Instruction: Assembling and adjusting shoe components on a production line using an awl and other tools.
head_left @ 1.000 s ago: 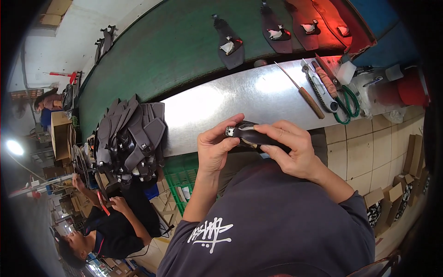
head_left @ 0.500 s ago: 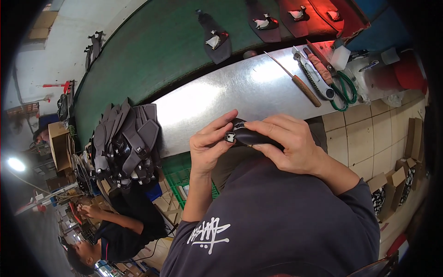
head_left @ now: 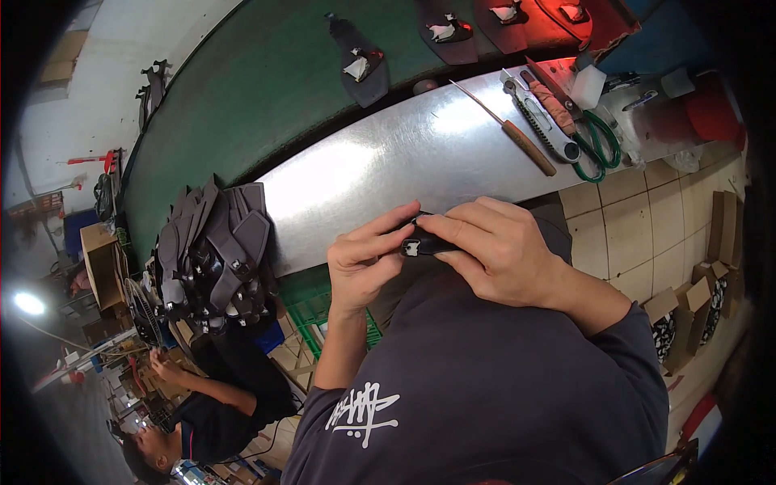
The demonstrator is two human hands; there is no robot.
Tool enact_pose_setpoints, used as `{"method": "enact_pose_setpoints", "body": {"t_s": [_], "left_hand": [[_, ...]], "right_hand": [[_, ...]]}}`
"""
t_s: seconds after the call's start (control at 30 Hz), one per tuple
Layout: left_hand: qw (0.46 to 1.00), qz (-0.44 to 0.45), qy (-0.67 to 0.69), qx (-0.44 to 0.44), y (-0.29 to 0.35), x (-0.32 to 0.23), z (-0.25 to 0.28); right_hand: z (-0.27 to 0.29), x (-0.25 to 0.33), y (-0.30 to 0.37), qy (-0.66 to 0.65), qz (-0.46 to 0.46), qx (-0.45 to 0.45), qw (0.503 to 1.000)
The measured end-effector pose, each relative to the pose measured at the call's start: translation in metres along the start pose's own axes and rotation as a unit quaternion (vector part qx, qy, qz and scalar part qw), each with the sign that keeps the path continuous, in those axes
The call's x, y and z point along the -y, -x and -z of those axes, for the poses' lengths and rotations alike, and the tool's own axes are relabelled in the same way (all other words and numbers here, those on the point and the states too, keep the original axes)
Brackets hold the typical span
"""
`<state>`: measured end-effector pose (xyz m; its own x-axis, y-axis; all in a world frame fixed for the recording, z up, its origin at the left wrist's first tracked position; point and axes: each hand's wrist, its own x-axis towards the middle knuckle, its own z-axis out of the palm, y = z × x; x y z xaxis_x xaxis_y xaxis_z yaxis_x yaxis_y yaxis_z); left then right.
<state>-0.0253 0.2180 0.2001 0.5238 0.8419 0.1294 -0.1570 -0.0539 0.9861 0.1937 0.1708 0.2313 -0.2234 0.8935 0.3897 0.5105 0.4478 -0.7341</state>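
Close in front of my body, both hands hold a glossy dark strap piece (head_left: 430, 244) with a white patch at its end. My left hand (head_left: 362, 263) grips its left end between thumb and fingers. From the other side, my right hand (head_left: 503, 252) closes over it, the index fingertip pressing near the left fingertips. The fingers cover much of the piece. Left of my hands, a pile of dark strap pieces (head_left: 212, 250) lies at the end of the shiny metal worktop (head_left: 323, 190).
Beyond the worktop runs a green belt (head_left: 242, 105) with several dark sole-shaped pieces (head_left: 373, 81). An awl (head_left: 529, 148), a utility knife (head_left: 541, 121) and green-handled scissors (head_left: 598, 145) lie at right. A green crate (head_left: 311, 311) stands below; another person (head_left: 218, 404) works at left.
The strap piece has turned a little in my hands, so its white-patched end faces me more. My right fingers have shifted slightly left. The other person's hand has moved.
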Motion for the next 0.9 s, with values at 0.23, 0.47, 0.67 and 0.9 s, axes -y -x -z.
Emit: {"method": "enact_pose_setpoints", "body": {"t_s": [0.23, 0.47, 0.67, 0.9], "left_hand": [[0.999, 0.01, 0.001, -0.045, 0.004, -0.002, -0.017], [0.972, 0.195, 0.075, -0.107, 0.001, -0.004, -0.025], [0.968, 0.221, 0.071, -0.094, 0.003, -0.002, -0.023], [0.962, 0.232, 0.098, -0.104, 0.001, -0.008, -0.026]], "right_hand": [[-0.003, -0.001, 0.002, -0.001, -0.014, 0.012, 1.0], [-0.01, -0.017, 0.004, -0.113, -0.127, 0.008, 0.985], [-0.01, -0.014, 0.006, -0.136, -0.186, 0.032, 0.973], [-0.014, -0.015, 0.007, -0.08, -0.094, -0.003, 0.992]]}}
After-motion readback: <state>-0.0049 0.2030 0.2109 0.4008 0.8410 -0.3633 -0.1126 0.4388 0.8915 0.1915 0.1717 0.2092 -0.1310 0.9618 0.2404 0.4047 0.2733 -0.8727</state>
